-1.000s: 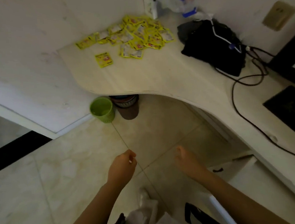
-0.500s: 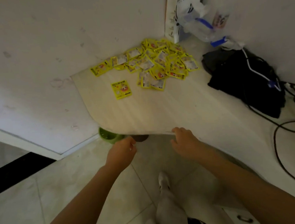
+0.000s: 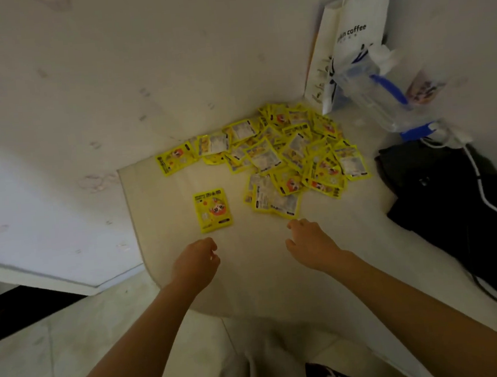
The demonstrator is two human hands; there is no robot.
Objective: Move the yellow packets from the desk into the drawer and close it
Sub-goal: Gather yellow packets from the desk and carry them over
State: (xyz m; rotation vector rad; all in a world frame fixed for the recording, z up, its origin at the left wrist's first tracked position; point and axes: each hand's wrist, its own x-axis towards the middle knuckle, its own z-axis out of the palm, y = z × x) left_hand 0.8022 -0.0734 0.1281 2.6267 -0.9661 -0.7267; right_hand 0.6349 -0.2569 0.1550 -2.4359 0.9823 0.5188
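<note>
A heap of several yellow packets (image 3: 286, 152) lies on the pale desk (image 3: 248, 277) against the wall corner. One single yellow packet (image 3: 212, 210) lies apart, left of the heap and nearer to me. My left hand (image 3: 196, 264) hovers over the desk just below that single packet, fingers curled in, holding nothing. My right hand (image 3: 309, 243) reaches over the desk with loosely bent fingers, its tips just short of the heap's near edge, empty. No drawer is in view.
A white paper coffee bag (image 3: 348, 40) stands in the corner behind the heap. A clear plastic bag with blue parts (image 3: 383, 100) lies beside it. A black bag with a white cable (image 3: 456, 201) covers the desk's right side. Tiled floor lies below the desk's curved edge.
Both hands have moved up from the desk's front edge onto the desk, toward the packets. The view has come closer to the desk corner.
</note>
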